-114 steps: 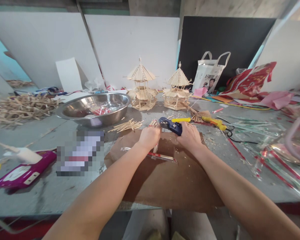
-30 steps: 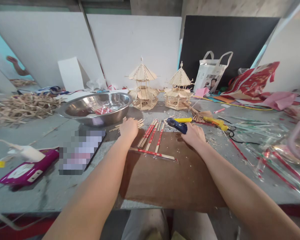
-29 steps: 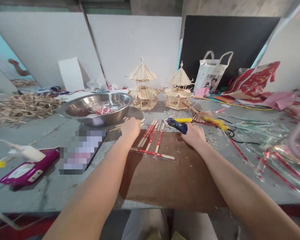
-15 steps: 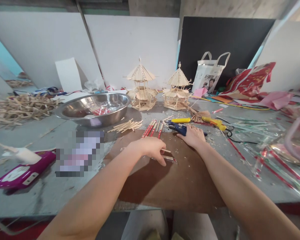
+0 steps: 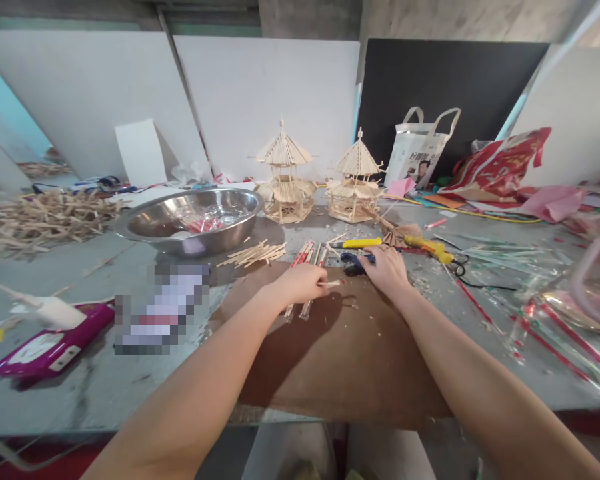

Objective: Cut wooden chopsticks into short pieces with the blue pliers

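My left hand (image 5: 304, 284) is closed on a thin pale wooden stick (image 5: 334, 283), whose end sticks out to the right with a small reddish tip. Under and behind that hand lie chopsticks in red-and-clear wrappers (image 5: 300, 255). My right hand (image 5: 389, 270) is closed round a dark blue hand tool (image 5: 354, 263) that looks like cutters; its head points left, toward the stick but apart from it. Both hands are over a brown board (image 5: 340, 367). A loose pile of cut sticks (image 5: 257, 253) lies left of the wrapped ones.
A steel basin (image 5: 190, 247) holds wrappers. Two stick-built pagodas (image 5: 286, 190) stand behind the board. A yellow knife (image 5: 361, 243) and a yellow glue gun (image 5: 433, 248) lie beyond my right hand. Plastic wrappers (image 5: 510, 257) cover the right; a phone (image 5: 163, 307) lies left.
My left hand has moved slightly up and closed more tightly; the two sticks seen in it now show as one end. The blue tool has turned and drawn nearer my right palm.
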The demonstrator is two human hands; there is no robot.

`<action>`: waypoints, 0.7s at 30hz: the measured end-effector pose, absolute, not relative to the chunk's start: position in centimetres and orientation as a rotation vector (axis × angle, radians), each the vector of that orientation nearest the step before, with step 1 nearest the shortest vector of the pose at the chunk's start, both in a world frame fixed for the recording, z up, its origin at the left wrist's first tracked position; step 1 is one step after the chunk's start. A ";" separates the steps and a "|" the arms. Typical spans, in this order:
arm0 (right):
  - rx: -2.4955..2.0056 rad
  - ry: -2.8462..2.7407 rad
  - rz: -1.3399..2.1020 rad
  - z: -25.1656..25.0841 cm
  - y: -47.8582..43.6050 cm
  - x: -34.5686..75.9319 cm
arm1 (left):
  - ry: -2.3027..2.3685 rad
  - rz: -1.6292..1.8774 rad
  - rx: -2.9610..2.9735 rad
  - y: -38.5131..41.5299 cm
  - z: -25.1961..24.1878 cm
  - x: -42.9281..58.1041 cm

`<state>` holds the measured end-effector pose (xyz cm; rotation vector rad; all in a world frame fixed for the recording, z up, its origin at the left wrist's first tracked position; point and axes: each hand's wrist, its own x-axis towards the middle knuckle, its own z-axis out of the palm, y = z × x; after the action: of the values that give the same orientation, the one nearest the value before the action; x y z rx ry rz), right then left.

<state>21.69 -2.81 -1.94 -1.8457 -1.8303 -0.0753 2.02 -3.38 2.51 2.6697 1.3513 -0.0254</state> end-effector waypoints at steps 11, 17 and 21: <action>-1.081 -1.608 1.358 -2.2 -3.8 20.1 | 1.520 0.244 2.871 -3.1 1.0 2.5; -1.256 -1.496 1.192 -2.5 -3.2 20.2 | 1.496 0.230 2.781 -2.8 1.0 2.3; -1.325 -1.330 1.098 -2.4 -2.9 20.8 | 1.730 0.456 2.571 -1.6 0.9 1.6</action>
<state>20.79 -2.91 -2.39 -1.3253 -1.3303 1.0976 1.58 -1.64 0.91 2.5712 1.7304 0.4559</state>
